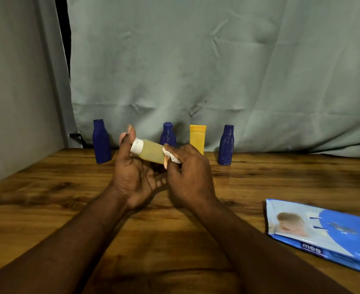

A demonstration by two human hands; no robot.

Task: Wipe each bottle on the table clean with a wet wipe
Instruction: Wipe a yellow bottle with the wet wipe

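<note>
Pale-yellow translucent plastic bottle with a white screw cap [151, 153] lies tilted nearly on its side in the air above the wooden worktop [175, 240], cap end toward the left, held between both hands in front of the row of waiting bottles. The left hand [132, 172] is closed around the cap end, thumb up over the cap and fingers cupped beneath the body. The right hand [187, 172] is closed on a crumpled white wet wipe [170, 156] and presses it against the base end of the bottle.

Judging by its small size and thin walls, the bottle is probably light and fairly stiff, though the body may give a little under a hard squeeze. Wetted by the wipe, the smooth plastic will likely turn slippery, so the ridged cap and the shoulder just below it look like the safest place to hold while the wipe travels along the body.

Behind, standing upright at the back of the worktop, are a dark-blue plastic bottle at far left [101, 142], a second dark-blue bottle [168, 134] partly hidden by the hands, a yellow flat-topped bottle [197, 137] and a third dark-blue bottle at right [227, 145]. A blue soft pack of wet wipes [323, 232] lies flat near the right edge, well apart from the hands.
</note>
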